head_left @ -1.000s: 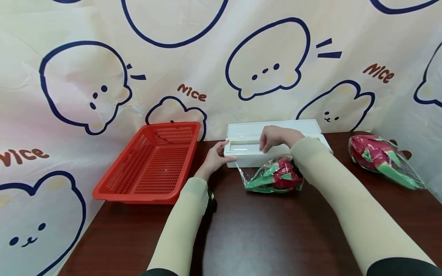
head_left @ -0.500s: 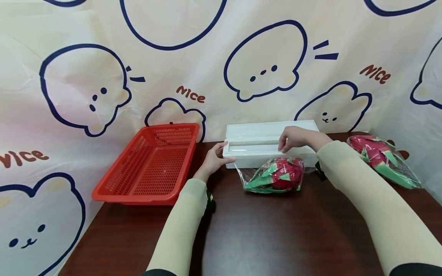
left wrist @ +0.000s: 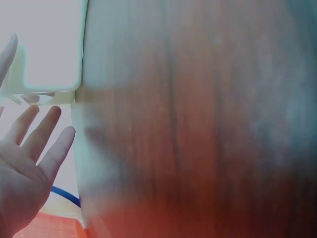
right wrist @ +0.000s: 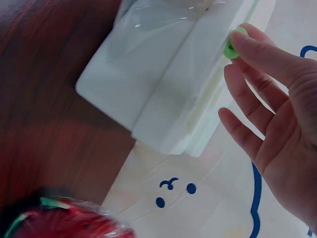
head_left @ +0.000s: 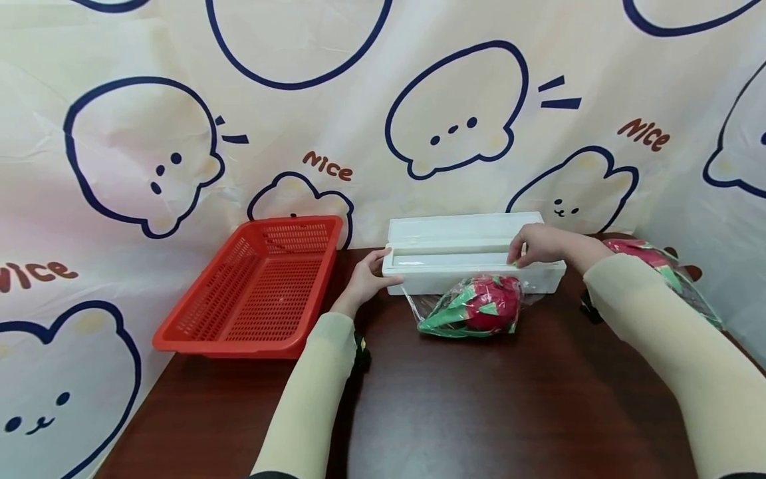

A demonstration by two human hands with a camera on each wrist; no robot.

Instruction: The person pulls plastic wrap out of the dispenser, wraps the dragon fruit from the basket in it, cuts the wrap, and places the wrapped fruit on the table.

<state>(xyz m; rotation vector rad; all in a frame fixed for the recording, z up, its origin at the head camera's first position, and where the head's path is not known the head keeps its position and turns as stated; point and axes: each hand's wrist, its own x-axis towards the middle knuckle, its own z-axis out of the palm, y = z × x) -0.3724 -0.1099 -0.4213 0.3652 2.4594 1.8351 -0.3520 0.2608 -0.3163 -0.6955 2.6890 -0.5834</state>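
Note:
A long white cling film dispenser point(head_left: 455, 281) stands at the back of the table with its lid raised. My left hand point(head_left: 362, 282) holds its left end, thumb at the front and fingers along the far side. At the dispenser's right part, my right hand point(head_left: 541, 245) pinches a small green slider point(right wrist: 233, 48) between thumb and forefinger; its other fingers are loosely bent in the right wrist view. Clear film hangs over the front. Just before the dispenser lies a film-covered dragon fruit point(head_left: 493, 303), pink with green scales.
On the left stands a red plastic basket point(head_left: 251, 299). Another wrapped dragon fruit point(head_left: 649, 256) lies at the right, partly hidden by my right sleeve. A patterned cloth point(head_left: 335, 100) hangs behind the brown table point(head_left: 455, 412).
My right hand has moved rightward along the dispenser with the slider, from its middle to its right part. The left hand still holds the left end. The dragon fruit has hardly moved.

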